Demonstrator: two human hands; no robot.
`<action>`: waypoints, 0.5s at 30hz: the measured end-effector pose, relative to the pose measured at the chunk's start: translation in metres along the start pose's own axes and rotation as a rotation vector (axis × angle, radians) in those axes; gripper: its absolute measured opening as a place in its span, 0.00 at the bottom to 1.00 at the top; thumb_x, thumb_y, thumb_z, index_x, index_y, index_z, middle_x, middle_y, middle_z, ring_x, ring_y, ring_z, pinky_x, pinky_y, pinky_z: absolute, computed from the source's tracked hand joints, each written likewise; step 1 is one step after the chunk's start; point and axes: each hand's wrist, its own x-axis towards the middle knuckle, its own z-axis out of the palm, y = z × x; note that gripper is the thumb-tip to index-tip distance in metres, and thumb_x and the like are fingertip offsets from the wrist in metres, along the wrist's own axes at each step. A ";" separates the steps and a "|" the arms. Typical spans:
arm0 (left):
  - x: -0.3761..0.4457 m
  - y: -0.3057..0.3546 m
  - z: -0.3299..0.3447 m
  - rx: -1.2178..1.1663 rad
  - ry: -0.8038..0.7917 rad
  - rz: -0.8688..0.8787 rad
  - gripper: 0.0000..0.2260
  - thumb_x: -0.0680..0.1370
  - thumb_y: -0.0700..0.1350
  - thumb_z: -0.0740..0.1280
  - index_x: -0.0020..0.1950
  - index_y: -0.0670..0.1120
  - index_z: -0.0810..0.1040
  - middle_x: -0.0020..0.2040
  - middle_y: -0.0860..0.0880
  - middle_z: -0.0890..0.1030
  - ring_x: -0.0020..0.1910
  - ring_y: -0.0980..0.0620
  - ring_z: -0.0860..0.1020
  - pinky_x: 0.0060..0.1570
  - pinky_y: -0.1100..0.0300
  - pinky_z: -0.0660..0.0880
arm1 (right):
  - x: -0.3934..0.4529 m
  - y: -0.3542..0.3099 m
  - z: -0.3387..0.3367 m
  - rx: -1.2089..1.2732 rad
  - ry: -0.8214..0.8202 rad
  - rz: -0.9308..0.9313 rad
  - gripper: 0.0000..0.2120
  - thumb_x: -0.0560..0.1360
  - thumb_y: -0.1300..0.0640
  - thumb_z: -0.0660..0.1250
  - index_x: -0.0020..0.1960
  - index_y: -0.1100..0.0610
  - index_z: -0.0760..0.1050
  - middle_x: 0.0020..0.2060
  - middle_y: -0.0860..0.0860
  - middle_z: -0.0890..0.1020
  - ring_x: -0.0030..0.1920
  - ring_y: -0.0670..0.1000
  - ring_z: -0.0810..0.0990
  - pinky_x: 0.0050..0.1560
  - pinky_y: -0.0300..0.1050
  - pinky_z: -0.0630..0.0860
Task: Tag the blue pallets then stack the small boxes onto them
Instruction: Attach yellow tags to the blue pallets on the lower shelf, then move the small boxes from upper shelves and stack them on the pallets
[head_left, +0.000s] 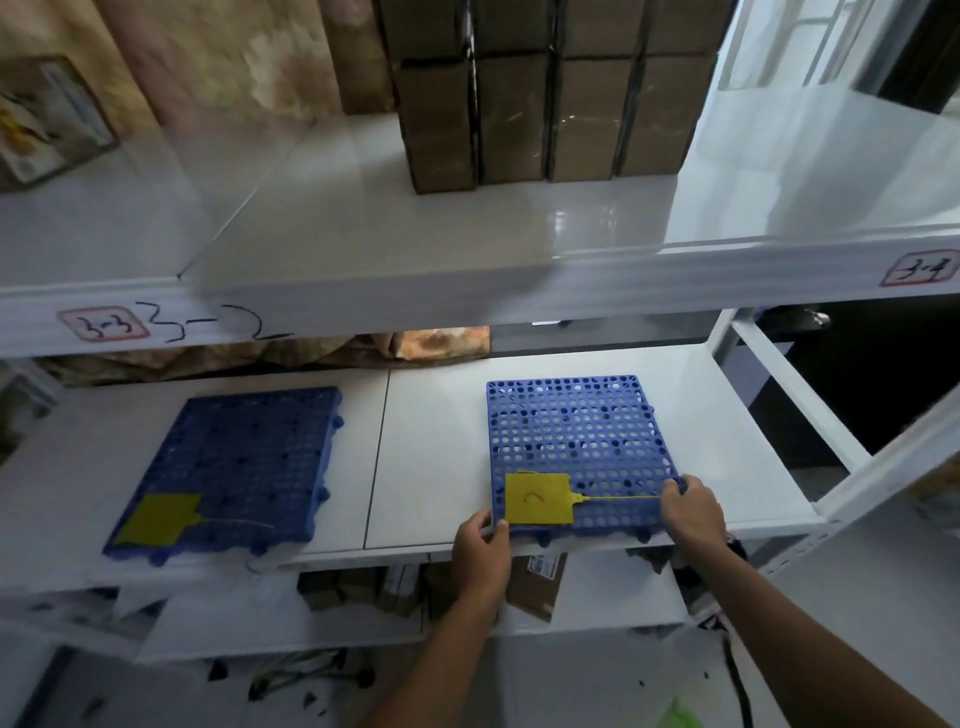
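- Both blue pallets, left pallet (228, 467) and right pallet (576, 452), lie on the middle shelf (431, 467), each apparently bearing a yellow tag (537, 498).
- Left hand (480, 545) and right hand (693, 512) grip the right pallet's near corners.
- Small boxes (540, 104) remain unstacked on the shelf above.

Two blue perforated pallets flat on middle shelf (431, 467). Left pallet (234, 467) near front edge, left half of shelf, skewed; yellow tag (156, 519) on its front-left corner, thin tie trailing right. Right pallet (576, 447) square to front edge, right half of shelf, front feet at shelf lip; second yellow tag (537, 499) on front-left corner, tie running right. Small brown boxes (540, 114) stacked in rows on upper shelf, toward rear, above right pallet.
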 end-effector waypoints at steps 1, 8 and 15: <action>0.000 -0.001 -0.005 0.007 0.007 0.000 0.17 0.81 0.46 0.68 0.69 0.43 0.79 0.64 0.46 0.82 0.60 0.46 0.80 0.60 0.56 0.77 | -0.004 -0.002 -0.002 -0.044 0.053 0.021 0.20 0.83 0.53 0.58 0.68 0.64 0.74 0.66 0.67 0.77 0.66 0.67 0.75 0.65 0.60 0.71; 0.017 -0.046 -0.122 0.062 0.203 0.067 0.14 0.83 0.45 0.64 0.68 0.48 0.78 0.65 0.49 0.81 0.59 0.53 0.78 0.59 0.57 0.77 | -0.067 -0.057 0.047 -0.182 0.275 -0.576 0.18 0.77 0.60 0.65 0.65 0.66 0.78 0.58 0.66 0.81 0.60 0.68 0.78 0.60 0.60 0.72; 0.043 -0.101 -0.280 0.131 0.430 -0.063 0.14 0.84 0.46 0.61 0.66 0.44 0.79 0.63 0.44 0.81 0.60 0.42 0.79 0.57 0.52 0.76 | -0.202 -0.166 0.180 -0.172 -0.170 -0.901 0.15 0.80 0.52 0.68 0.66 0.52 0.78 0.56 0.51 0.86 0.54 0.53 0.82 0.52 0.48 0.79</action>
